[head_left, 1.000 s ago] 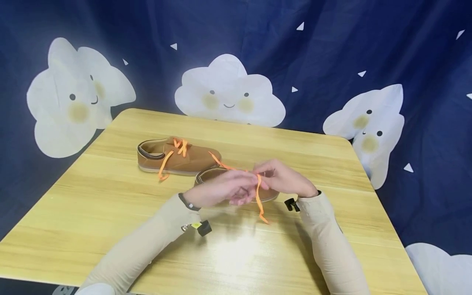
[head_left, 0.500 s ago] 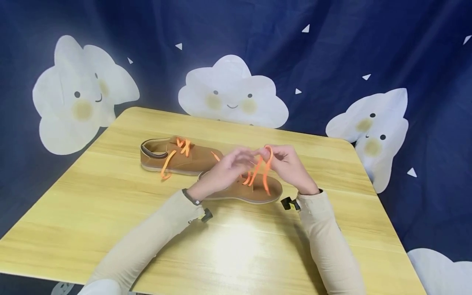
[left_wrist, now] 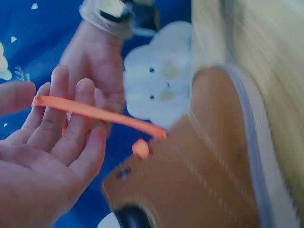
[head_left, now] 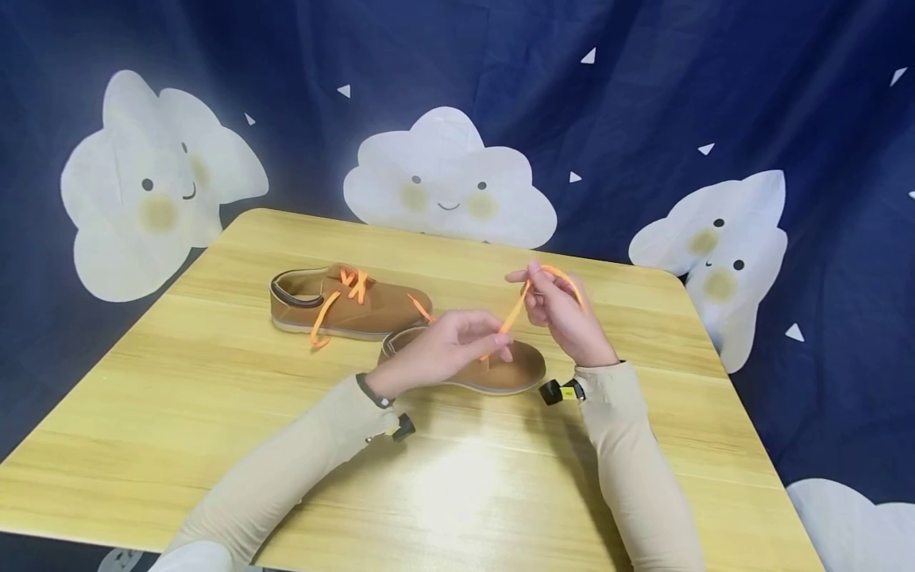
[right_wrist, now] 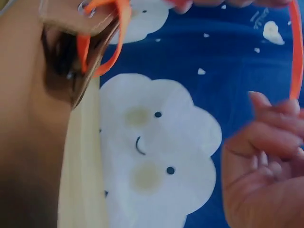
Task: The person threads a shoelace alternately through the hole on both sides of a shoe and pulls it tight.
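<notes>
A brown shoe with an orange shoelace lies nearest me, toe to the right. My left hand is over its laced part and hides much of it. In the left wrist view the shoelace runs from the shoe's eyelets across my left fingers to the thumb, which pinches it. My right hand, higher and to the right, pinches the same lace, and a loop of it curves over the knuckles. The right wrist view shows that lace reaching down to my right fingertips.
A second brown shoe lies behind and left, its orange lace trailing onto the wooden table. One lace end passes in front of its toe. A blue cloud-print curtain hangs behind the table.
The hands were close together over the near shoe with a lace end hanging down. The right hand has risen with the lace, now stretched between both hands; the left has come back lower over the shoe.
</notes>
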A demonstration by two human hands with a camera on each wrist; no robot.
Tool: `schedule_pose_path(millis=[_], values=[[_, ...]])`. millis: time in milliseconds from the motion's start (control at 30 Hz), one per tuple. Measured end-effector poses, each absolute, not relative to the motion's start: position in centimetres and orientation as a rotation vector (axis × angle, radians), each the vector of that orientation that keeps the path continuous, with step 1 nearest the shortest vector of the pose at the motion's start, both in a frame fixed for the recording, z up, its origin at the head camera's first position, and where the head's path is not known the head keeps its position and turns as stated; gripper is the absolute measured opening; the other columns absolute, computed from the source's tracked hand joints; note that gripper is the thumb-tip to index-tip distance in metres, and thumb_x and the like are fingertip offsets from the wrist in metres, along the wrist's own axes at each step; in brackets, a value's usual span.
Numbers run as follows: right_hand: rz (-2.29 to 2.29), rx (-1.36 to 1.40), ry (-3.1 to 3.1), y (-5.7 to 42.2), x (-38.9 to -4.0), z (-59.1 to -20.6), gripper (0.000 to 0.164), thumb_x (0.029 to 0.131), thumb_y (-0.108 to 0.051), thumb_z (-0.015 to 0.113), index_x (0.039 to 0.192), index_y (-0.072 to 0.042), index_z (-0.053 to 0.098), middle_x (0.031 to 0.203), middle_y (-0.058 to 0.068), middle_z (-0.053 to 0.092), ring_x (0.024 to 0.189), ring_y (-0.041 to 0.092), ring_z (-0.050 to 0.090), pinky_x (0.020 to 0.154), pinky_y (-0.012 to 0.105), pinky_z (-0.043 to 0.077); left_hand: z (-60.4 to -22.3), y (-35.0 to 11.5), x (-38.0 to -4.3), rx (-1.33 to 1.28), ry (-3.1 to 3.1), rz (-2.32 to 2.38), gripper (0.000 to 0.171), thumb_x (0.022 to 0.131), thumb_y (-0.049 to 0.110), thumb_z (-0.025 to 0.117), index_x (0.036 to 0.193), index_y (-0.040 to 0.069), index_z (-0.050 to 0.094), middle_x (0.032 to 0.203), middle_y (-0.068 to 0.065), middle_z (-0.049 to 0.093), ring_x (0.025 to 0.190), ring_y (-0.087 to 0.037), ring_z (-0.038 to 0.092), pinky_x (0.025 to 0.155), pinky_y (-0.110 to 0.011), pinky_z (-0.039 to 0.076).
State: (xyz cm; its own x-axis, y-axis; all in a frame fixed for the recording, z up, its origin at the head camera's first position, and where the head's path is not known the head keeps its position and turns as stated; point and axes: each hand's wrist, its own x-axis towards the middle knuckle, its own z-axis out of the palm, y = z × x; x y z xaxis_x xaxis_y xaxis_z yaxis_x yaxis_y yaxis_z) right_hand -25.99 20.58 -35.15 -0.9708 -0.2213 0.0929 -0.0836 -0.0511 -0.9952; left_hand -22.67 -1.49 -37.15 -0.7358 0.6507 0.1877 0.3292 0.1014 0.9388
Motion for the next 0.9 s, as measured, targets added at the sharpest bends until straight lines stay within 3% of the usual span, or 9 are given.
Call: schedule_pose_path(millis=[67, 133, 267, 367, 433, 567, 733, 833, 900], values=[[-2.080, -0.281, 2.083, 20.8, -26.4, -35.5, 0.029, 0.110, -0.034, 0.049, 0.113, -0.018, 0.073, 0.069, -0.007, 0.051, 0.052, 0.007, 0.033, 0.054, 0.021, 0.026, -37.0, -1.5, -22.5, 0.935, 2.102, 1.714, 0.024, 0.107, 0.029, 0.057, 0.116, 0.013, 0.071, 0.103, -0.002, 0.079, 0.105, -0.032, 0.069, 0.092, -0.045, 0.052], [-2.011, -0.258, 2.061, 20.9, -26.8, -35.8, 0.027, 0.109, -0.033, 0.053, 0.098, -0.018, 0.073, 0.078, -0.009, 0.054, 0.053, 0.006, 0.034, 0.055, 0.020, 0.028, -36.7, -1.6, -22.4, 0.903, 2.119, 1.750, 0.025, 0.107, 0.030, 0.056, 0.116, 0.013, 0.072, 0.103, -0.001, 0.079, 0.109, -0.023, 0.070, 0.096, -0.043, 0.051], [-1.964, -0.232, 2.071, 21.1, -27.4, -36.5, 0.012, 0.106, -0.023, 0.059, 0.112, -0.016, 0.066, 0.081, -0.009, 0.056, 0.058, 0.007, 0.041, 0.057, 0.021, 0.034, -36.3, -1.7, -22.2, 0.878, 2.170, 1.828, 0.025, 0.107, 0.031, 0.057, 0.112, 0.015, 0.075, 0.103, 0.000, 0.080, 0.105, -0.015, 0.071, 0.082, -0.034, 0.051], [-1.918, -0.195, 2.197, 21.5, -27.7, -36.9, 0.049, 0.103, -0.022, 0.062, 0.148, -0.013, 0.045, 0.090, -0.006, 0.060, 0.078, 0.009, 0.056, 0.068, 0.022, 0.045, -36.2, -1.8, -22.2, 0.887, 2.195, 1.867, 0.024, 0.106, 0.031, 0.058, 0.112, 0.015, 0.075, 0.103, 0.000, 0.081, 0.104, -0.016, 0.072, 0.074, -0.027, 0.048], [-1.862, -0.225, 2.356, 21.7, -27.8, -37.0, 0.067, 0.101, -0.025, 0.066, 0.159, -0.012, 0.034, 0.114, -0.002, 0.063, 0.104, 0.014, 0.061, 0.085, 0.026, 0.050, -36.2, -1.8, -22.2, 0.890, 2.204, 1.885, 0.023, 0.105, 0.031, 0.059, 0.113, 0.016, 0.075, 0.103, 0.001, 0.081, 0.105, -0.015, 0.073, 0.066, -0.027, 0.043], [-1.685, -0.576, 2.682, 21.3, -26.9, -36.3, 0.064, 0.097, -0.019, 0.072, 0.155, -0.014, 0.047, 0.145, 0.009, 0.055, 0.135, 0.027, 0.051, 0.104, 0.044, 0.046, -36.1, -1.9, -22.2, 0.891, 2.199, 1.892, 0.024, 0.105, 0.030, 0.060, 0.117, 0.016, 0.074, 0.101, 0.001, 0.081, 0.114, -0.012, 0.072, 0.075, -0.030, 0.046], [-1.536, -1.116, 2.735, 19.8, -24.8, -34.7, 0.030, 0.093, -0.002, 0.073, 0.122, -0.010, 0.076, 0.120, 0.007, 0.068, 0.116, 0.017, 0.059, 0.095, 0.035, 0.048, -35.7, -2.1, -22.2, 0.905, 2.165, 1.889, 0.024, 0.105, 0.026, 0.060, 0.122, 0.013, 0.072, 0.103, -0.003, 0.081, 0.110, -0.014, 0.073, 0.075, -0.028, 0.049], [-1.552, -1.183, 2.741, 19.0, -24.3, -34.6, 0.018, 0.093, 0.002, 0.072, 0.106, -0.007, 0.081, 0.102, 0.006, 0.071, 0.097, 0.014, 0.062, 0.086, 0.027, 0.049, -35.6, -2.2, -22.1, 0.910, 2.137, 1.892, 0.023, 0.105, 0.023, 0.061, 0.121, 0.011, 0.072, 0.104, -0.005, 0.081, 0.108, -0.015, 0.074, 0.068, -0.025, 0.046], [-1.556, -1.193, 2.824, 18.8, -24.3, -34.9, 0.014, 0.092, 0.003, 0.073, 0.099, -0.005, 0.081, 0.094, 0.006, 0.072, 0.088, 0.013, 0.061, 0.079, 0.025, 0.049, -35.6, -2.2, -22.0, 0.914, 2.132, 1.882, 0.023, 0.105, 0.023, 0.061, 0.121, 0.009, 0.072, 0.105, -0.006, 0.081, 0.109, -0.016, 0.074, 0.077, -0.026, 0.050]])
